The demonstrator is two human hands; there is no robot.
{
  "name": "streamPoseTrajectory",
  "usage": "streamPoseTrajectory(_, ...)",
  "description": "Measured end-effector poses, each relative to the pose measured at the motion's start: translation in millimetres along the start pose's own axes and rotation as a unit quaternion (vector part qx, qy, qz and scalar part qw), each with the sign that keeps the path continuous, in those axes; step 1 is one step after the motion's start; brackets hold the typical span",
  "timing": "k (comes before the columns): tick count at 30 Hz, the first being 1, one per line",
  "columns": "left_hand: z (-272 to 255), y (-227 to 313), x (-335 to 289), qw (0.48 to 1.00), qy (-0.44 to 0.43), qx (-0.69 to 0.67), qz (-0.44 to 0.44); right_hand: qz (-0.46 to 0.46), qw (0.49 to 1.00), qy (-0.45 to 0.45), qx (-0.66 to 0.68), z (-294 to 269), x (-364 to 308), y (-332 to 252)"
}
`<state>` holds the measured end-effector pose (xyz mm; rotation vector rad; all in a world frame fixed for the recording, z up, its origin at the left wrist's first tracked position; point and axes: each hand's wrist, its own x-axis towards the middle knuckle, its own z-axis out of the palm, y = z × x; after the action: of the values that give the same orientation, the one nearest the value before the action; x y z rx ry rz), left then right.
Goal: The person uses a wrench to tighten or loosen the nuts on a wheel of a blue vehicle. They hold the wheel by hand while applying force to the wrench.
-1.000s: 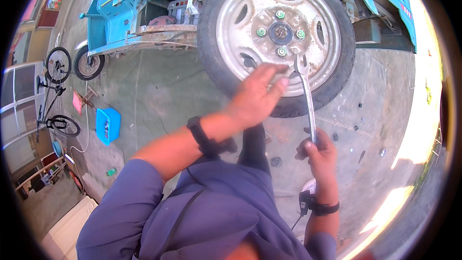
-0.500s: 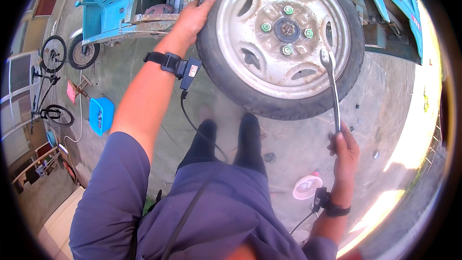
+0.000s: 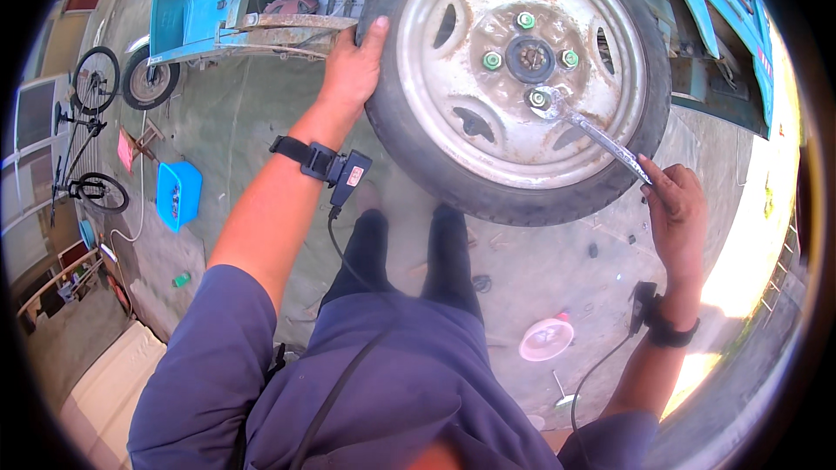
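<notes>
A long silver metal open-ended wrench point(image 3: 603, 137) is gripped in the right hand's point(image 3: 677, 207) fingers, its head at the lower green-marked metal nut point(image 3: 538, 99) of a rust-stained silver steel wheel point(image 3: 515, 153). The black rubber tyre point(image 3: 433, 172) is touched by the left hand point(image 3: 353, 70), its finger closure unclear. Engagement seems underway; snug seating is apparently called for.

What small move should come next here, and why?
Probably a short swing of the wrench: its open end appears to be around the bottom nut, the right hand holds its other end, and the left hand is on the edge of the tire, perhaps steadying it.
</notes>
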<state>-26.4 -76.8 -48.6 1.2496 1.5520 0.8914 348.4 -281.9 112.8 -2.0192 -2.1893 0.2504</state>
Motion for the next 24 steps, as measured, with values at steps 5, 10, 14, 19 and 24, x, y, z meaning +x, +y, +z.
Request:
streamPoseTrajectory(5, -0.5, -0.2, -0.7, 1.0, -0.002, -0.019, -0.016, -0.017, 0.998, -0.032, 0.051, -12.2, 32.9, 13.5)
streamPoseTrajectory(10, 2.1, 3.4, -3.9, 0.999, -0.002, -0.029, -0.025, -0.008, 0.991, -0.085, 0.107, -15.1, 51.1, 35.8)
streamPoseTrajectory(14, 1.4, -2.8, -3.4, 0.999, 0.009, -0.04, -0.024, 0.018, 0.983, -0.106, 0.146, -12.9, 51.9, 36.5)
streamPoseTrajectory(19, 2.4, 2.1, -3.3, 0.998, 0.005, -0.052, -0.031, 0.028, 0.984, -0.096, 0.145, -4.3, 44.3, 38.3)
streamPoseTrajectory(24, -0.6, -5.8, 2.9, 0.997, -0.01, -0.068, -0.043, 0.076, 0.993, -0.035, 0.08, 11.2, 42.2, 39.2)
